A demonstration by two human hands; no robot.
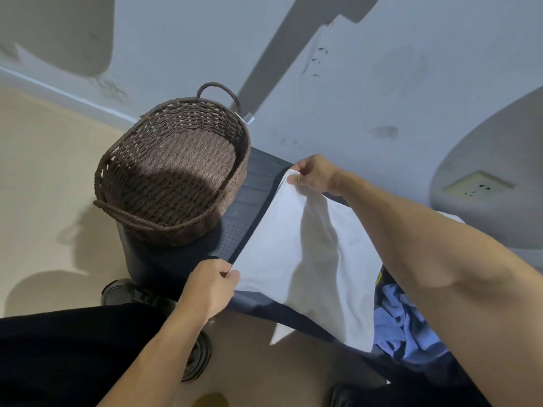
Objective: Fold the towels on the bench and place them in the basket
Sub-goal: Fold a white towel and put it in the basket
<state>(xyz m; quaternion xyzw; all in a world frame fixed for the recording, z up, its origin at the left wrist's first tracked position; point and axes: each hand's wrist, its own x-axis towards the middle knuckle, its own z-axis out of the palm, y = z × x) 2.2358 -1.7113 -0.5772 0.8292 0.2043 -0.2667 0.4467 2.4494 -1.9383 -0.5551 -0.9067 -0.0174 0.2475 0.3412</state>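
Dark bench (249, 183) carries the brown basket (173, 171) at its left end, a white towel (308, 254) spread beside it and hanging off the near edge, blue cloth (402, 324) further right, right hand (314, 174) reaching across pinching the far corner, left hand (211, 286) pinching the near corner.

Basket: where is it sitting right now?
In the head view the woven basket sits at the left end of the dark bench, empty, just left of the white towel both hands hold.
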